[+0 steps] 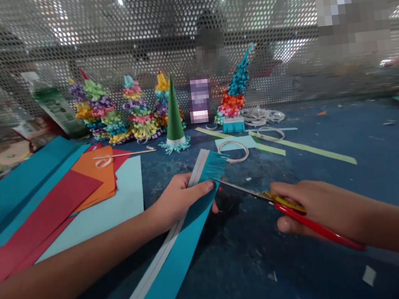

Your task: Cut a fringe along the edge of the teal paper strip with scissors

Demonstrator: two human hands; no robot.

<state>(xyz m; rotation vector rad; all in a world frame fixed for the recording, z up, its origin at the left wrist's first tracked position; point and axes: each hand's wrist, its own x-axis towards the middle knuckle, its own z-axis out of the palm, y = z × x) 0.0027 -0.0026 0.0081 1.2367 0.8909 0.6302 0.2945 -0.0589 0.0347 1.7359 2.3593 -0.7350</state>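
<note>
Tabletop (296,253) of scuffed dark blue, scattered with paper scraps, backed on the far side by a perforated metal screen (185,13) with blurred shapes beyond it. Left hand (181,201) closed around a teal paper strip (169,267), which has a white band along it and a fringed end (211,165). Right hand (319,203), fingers (289,188) curled through the grips, holding red-handled scissors (317,220) with the blade tips at the strip's edge; blade opening cannot be told. Left of the hands: stacked colored paper sheets (37,204). Far side: paper cone trees (117,110), a plain green cone (173,114), white paper coils (233,150) and pale green strips (314,152). Far left: a bottle (56,110) with a green label, its writing unreadable.
</note>
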